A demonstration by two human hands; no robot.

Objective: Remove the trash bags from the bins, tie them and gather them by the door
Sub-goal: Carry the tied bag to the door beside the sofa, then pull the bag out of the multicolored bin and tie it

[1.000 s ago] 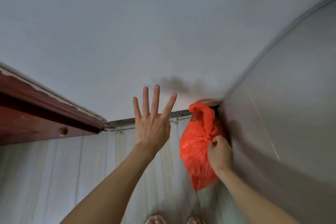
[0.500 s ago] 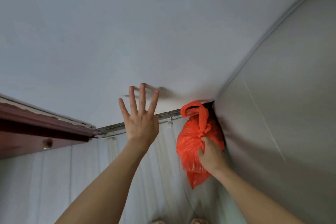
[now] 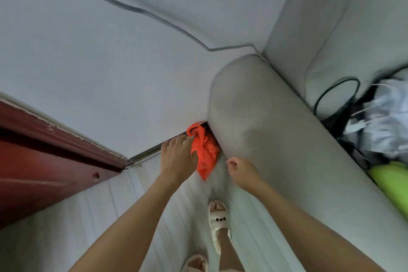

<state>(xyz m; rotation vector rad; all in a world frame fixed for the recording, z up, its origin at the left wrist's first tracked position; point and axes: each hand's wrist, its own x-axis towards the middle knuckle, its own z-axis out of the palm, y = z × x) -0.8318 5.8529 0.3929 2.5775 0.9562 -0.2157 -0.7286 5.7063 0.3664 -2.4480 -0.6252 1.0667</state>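
The tied red trash bag point(image 3: 204, 154) is sitting on the floor, wedged between the wall and the grey sofa arm point(image 3: 249, 121), near the red door point(image 3: 39, 161). The left hand point(image 3: 176, 157) is touching its side, fingers extended; the right hand point(image 3: 239, 171) is hanging loosely curled, holding nothing. Best to nudge it snug so it is not tipping over.
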